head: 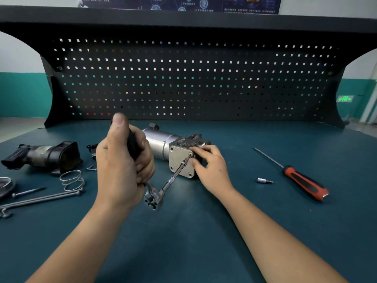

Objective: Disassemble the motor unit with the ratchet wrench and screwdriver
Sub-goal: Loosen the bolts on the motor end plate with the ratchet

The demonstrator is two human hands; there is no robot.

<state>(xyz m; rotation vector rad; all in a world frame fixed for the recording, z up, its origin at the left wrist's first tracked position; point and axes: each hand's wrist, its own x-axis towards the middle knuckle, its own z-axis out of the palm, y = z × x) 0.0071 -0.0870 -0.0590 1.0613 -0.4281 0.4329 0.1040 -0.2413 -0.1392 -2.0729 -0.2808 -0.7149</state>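
Left hand (124, 164) grips ratchet (153, 198); extension (173, 178) slants down-left from motor (161, 142) plate bolt (190, 154). Right hand (210, 166), nearer the bolt, holds motor.

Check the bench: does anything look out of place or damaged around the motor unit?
Nothing looks damaged or spilled. The ratchet wrench bit meets the upper-right screw of the motor unit end plate. Only a loose bit socket lies alone beside the screwdriver, free to roll.
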